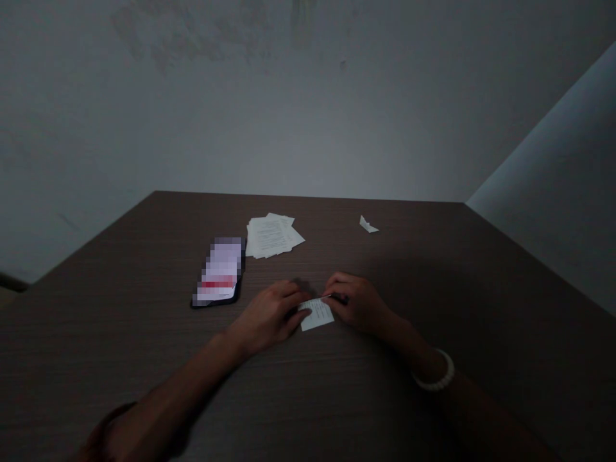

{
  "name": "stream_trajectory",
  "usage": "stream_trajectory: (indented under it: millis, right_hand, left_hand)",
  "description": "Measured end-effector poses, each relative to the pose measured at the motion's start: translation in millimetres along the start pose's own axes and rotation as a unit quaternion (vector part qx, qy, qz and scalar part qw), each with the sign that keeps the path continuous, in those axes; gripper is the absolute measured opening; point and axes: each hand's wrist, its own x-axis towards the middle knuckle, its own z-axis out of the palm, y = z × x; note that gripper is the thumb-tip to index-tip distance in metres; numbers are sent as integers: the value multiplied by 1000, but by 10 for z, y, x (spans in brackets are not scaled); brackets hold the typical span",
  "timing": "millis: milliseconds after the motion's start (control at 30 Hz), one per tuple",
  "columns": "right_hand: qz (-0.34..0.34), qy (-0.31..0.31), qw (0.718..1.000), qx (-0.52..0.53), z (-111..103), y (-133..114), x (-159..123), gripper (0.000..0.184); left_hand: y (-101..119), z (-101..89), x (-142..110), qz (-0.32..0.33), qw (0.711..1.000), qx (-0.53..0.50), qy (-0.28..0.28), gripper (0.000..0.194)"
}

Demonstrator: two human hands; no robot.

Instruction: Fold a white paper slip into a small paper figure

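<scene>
A small piece of printed paper (317,316) lies on the brown table between my two hands, its upper edge looking folded. My left hand (274,314) has its thumb and fingers closed on the paper's left side. At the upper right corner, my right hand (359,303) pinches the same paper between thumb and curled fingers. The fingers partly hide the upper edge, so I cannot tell how many layers are there.
A phone (219,273) with a lit, blurred screen lies to the left. Behind my hands is a loose stack of printed sheets (270,236). Farther right sits a small folded paper boat (368,225). The wooden table (120,269) ends at a stained wall (308,115).
</scene>
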Motion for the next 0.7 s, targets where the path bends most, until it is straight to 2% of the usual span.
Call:
stream_trajectory:
  millis: [133,267,500,700]
  right_hand:
    - [-3,-8,1000,5,0,14,-1,10]
    - [-13,-31,999,-2,-26,27,-5,23]
    - [-30,-64,994,-89,-98,2,-14,30]
    - [-32,-58,996,-62,-129,-62,-31,24]
  left_hand:
    - [-11,3,6,9,1000,-8,3,22]
    - [-39,3,-3,49,999,5,5,22]
    - [-31,-16,-22,97,985,143,-21,25]
    - [29,-44,-1,123,970,208,-31,23]
